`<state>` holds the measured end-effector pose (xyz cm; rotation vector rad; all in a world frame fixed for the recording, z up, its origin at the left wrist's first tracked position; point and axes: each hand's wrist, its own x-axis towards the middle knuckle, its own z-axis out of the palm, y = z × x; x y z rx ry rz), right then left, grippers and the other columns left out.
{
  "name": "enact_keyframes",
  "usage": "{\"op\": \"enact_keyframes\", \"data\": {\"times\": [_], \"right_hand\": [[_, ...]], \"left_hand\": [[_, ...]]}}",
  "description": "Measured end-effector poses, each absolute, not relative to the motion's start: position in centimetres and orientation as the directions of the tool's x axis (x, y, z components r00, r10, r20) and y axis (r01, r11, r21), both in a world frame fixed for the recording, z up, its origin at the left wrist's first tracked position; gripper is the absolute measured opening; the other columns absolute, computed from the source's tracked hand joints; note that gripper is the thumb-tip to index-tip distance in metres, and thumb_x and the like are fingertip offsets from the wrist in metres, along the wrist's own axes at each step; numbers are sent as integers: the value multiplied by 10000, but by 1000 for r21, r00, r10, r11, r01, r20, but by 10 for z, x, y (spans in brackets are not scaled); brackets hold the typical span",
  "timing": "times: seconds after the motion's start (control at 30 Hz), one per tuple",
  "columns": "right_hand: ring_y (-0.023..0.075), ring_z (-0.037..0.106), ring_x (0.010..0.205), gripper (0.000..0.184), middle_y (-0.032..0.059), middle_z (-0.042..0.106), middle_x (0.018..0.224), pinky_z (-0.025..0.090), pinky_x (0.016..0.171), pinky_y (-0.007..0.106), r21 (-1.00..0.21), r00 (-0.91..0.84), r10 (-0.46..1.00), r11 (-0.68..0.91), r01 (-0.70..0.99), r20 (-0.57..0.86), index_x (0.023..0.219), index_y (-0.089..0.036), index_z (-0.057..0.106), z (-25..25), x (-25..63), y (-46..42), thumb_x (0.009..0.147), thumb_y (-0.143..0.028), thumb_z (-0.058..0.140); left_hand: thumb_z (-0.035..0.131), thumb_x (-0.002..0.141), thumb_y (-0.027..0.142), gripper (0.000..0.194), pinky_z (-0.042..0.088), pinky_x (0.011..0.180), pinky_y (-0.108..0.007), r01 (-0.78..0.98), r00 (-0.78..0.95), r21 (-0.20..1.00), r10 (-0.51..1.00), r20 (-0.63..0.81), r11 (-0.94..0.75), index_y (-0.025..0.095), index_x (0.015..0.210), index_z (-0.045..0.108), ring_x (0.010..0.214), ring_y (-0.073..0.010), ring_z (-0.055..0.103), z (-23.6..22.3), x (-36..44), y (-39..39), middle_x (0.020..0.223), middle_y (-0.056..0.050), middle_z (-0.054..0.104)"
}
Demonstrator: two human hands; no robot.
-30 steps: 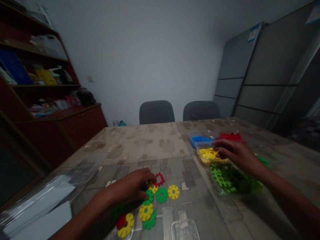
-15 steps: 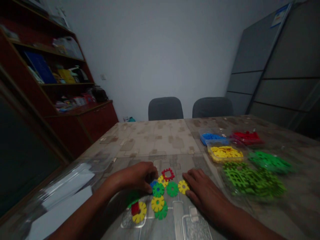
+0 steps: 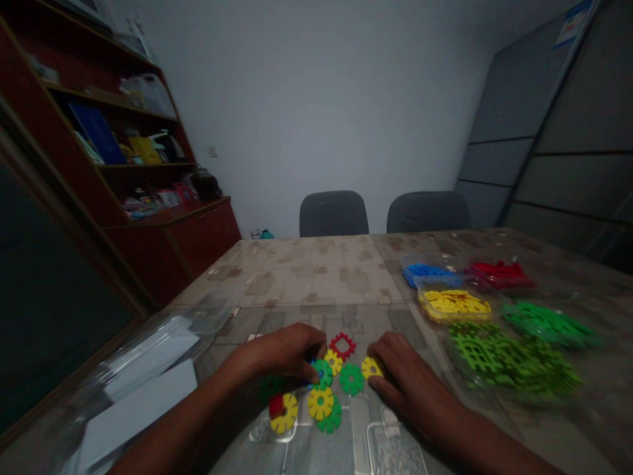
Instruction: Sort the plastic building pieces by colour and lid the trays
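Note:
A flat cluster of joined toothed plastic discs (image 3: 321,401) in yellow, green and red lies on the table near me. My left hand (image 3: 285,353) rests on its left side, fingers curled down onto a green disc (image 3: 324,373) with a bit of blue beside it. My right hand (image 3: 406,382) lies at the cluster's right end, its fingertips closed round a yellow disc (image 3: 370,367). Between the hands sit a red ring piece (image 3: 342,345) and another green disc (image 3: 351,379).
Clear trays to the right hold sorted pieces: blue (image 3: 425,271), red (image 3: 499,273), yellow (image 3: 455,303) and two heaps of green (image 3: 509,359). A clear box with white sheets (image 3: 148,369) lies at the left. Two grey chairs (image 3: 333,212) stand at the table's far side, with a dark red shelf unit (image 3: 148,198) to the left.
My right hand came from the yellow tray down to the cluster and closed on the yellow disc at its right end. My left hand stayed on the cluster. The view swung slightly left.

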<state>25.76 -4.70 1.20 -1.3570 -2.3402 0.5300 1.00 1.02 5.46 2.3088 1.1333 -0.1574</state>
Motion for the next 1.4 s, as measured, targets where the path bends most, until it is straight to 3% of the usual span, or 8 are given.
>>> {"op": "enact_keyframes", "data": {"times": [0.23, 0.33, 0.43, 0.57, 0.7, 1.0, 1.2, 1.4], "right_hand": [[281, 460, 1039, 258, 89, 537, 1100, 361, 903, 403, -420, -523, 846, 513, 749, 101, 1026, -203, 590, 9, 237, -46, 775, -218, 651], [290, 449, 1045, 351, 98, 540, 1104, 331, 917, 424, -465, -538, 841, 502, 730, 63, 1028, -182, 581, 8, 233, -36, 692, -188, 678], [246, 488, 936, 336, 57, 576, 986, 359, 823, 360, -573, -539, 842, 458, 679, 34, 944, -183, 569, 12, 234, -28, 625, -133, 661], [142, 500, 690, 126, -30, 554, 710, 338, 611, 233, -650, -564, 826, 435, 624, 11, 730, -196, 512, 20, 237, -24, 685, -83, 545], [108, 497, 611, 133, -49, 547, 673, 318, 535, 196, -700, -603, 798, 427, 572, -6, 734, -195, 514, 25, 232, -30, 712, -64, 506], [241, 508, 948, 248, 84, 573, 1033, 374, 821, 340, -538, -493, 868, 446, 716, 63, 1020, -192, 568, 9, 229, -36, 775, -204, 605], [163, 518, 734, 163, -6, 577, 805, 361, 634, 243, -702, -518, 855, 380, 602, 19, 813, -197, 530, 10, 233, -29, 685, -136, 610], [115, 511, 680, 262, -57, 567, 746, 321, 567, 189, -823, -647, 763, 375, 427, 12, 875, -208, 589, 21, 217, -36, 662, -58, 565]], "left_hand": [[714, 702, 188, 173, 404, 714, -255, 692, 700, 473, 668, -253, -546, 203, 854, 633, 821, -182, 538, 54, 14, 8, 864, 16, 581], [722, 727, 218, 181, 420, 783, -266, 655, 731, 499, 644, -226, -568, 217, 899, 665, 875, -194, 555, 57, 16, 6, 931, -2, 606], [719, 747, 225, 179, 431, 793, -247, 633, 747, 532, 624, -228, -563, 236, 920, 678, 880, -179, 582, 59, 14, 6, 944, 7, 631], [749, 680, 171, 276, 446, 696, -228, 692, 693, 522, 662, -287, -498, 222, 941, 676, 794, -166, 606, 60, 5, 11, 868, 20, 654], [775, 602, 167, 334, 412, 561, -215, 762, 625, 466, 701, -344, -451, 192, 918, 669, 680, -161, 592, 59, -2, 14, 770, 27, 642], [797, 576, 247, 329, 379, 564, -226, 781, 613, 405, 706, -356, -475, 223, 854, 623, 697, -165, 558, 56, 4, 13, 785, 39, 620], [791, 579, 237, 322, 380, 578, -225, 775, 619, 421, 699, -357, -471, 224, 835, 596, 699, -154, 546, 51, 5, 13, 773, 55, 602], [745, 620, 203, 258, 377, 569, -204, 770, 616, 466, 696, -367, -436, 211, 824, 587, 672, -128, 529, 49, 1, 16, 733, 73, 583]]}}
